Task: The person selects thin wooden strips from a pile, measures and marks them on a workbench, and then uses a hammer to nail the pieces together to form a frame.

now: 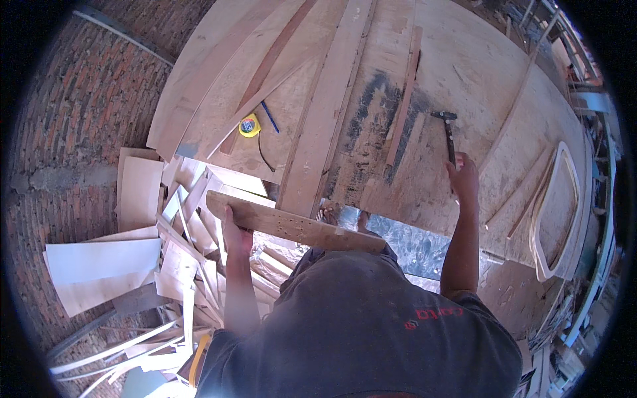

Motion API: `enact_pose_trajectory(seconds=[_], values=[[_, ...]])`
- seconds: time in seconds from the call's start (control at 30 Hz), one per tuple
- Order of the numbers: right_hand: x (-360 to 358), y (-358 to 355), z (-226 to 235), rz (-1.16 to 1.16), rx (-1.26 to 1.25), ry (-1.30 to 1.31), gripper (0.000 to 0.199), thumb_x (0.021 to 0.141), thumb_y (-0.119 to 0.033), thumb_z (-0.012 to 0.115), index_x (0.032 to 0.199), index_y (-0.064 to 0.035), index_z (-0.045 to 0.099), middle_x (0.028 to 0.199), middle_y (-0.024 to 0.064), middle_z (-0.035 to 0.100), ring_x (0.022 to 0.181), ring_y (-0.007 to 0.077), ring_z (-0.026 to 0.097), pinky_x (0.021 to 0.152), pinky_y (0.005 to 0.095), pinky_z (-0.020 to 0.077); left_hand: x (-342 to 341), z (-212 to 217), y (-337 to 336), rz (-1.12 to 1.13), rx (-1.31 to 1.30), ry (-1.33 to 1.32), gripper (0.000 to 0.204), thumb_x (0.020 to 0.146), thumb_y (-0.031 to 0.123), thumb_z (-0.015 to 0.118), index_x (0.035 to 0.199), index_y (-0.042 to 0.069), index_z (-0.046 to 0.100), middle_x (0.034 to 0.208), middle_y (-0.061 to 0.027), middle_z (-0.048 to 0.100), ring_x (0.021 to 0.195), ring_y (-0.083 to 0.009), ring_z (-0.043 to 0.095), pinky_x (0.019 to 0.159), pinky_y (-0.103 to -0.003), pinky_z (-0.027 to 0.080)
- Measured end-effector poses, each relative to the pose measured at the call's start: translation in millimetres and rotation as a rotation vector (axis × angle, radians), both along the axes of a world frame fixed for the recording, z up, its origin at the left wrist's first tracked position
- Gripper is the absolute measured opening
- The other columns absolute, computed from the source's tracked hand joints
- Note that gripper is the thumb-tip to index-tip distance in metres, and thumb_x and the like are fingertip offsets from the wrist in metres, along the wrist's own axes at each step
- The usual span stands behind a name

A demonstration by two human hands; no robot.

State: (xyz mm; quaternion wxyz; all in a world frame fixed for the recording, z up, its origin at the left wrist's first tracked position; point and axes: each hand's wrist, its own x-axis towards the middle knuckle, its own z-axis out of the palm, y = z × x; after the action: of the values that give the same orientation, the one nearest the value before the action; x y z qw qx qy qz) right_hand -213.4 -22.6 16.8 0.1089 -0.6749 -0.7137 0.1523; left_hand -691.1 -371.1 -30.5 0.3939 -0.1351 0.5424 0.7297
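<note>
My left hand [233, 229] grips a short wooden board [295, 227] with a row of small holes, held level in front of my chest at the bench's near edge. My right hand [463, 176] is closed round the handle of a hammer [448, 131], whose dark head points away from me over the plywood workbench [464, 73]. Long planks [328, 106] lie lengthwise on the bench between the two hands.
A yellow tape measure [249, 125] and a blue pen [269, 117] lie on the bench's left part. A curved pale frame [554, 212] rests at the right. Offcuts of thin board [139, 252] are heaped on the brick floor [79, 113] at the left.
</note>
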Motion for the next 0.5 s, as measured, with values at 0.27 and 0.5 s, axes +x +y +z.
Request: enact_pose_trajectory(seconds=[0.27,0.5], values=[[33,49,-66,0.021,-0.179,-0.109,0.047,0.078,-0.028,0.069,0.119,-0.0097,0.055,0.096,0.0188,0.066,0.091,0.0373,0.063,0.083,0.0450,0.0492,31,-8,7,0.033,-0.219,-0.088,0.046,0.088,0.035,0.066,0.125,0.010,0.053,0.115,-0.0036,0.058,0.106,-0.0191,0.053,0.093,-0.040,0.041],[50,76,-103,-0.103,-0.165,0.066,0.040,0.074,-0.024,0.066,0.108,-0.0049,0.057,0.079,0.0151,0.066,0.067,0.0281,0.064,0.064,0.0406,0.0511,57,-8,-2,-0.130,-0.284,-0.044,0.041,0.086,0.025,0.068,0.122,0.013,0.052,0.113,-0.0008,0.059,0.106,-0.0174,0.053,0.091,-0.041,0.042]])
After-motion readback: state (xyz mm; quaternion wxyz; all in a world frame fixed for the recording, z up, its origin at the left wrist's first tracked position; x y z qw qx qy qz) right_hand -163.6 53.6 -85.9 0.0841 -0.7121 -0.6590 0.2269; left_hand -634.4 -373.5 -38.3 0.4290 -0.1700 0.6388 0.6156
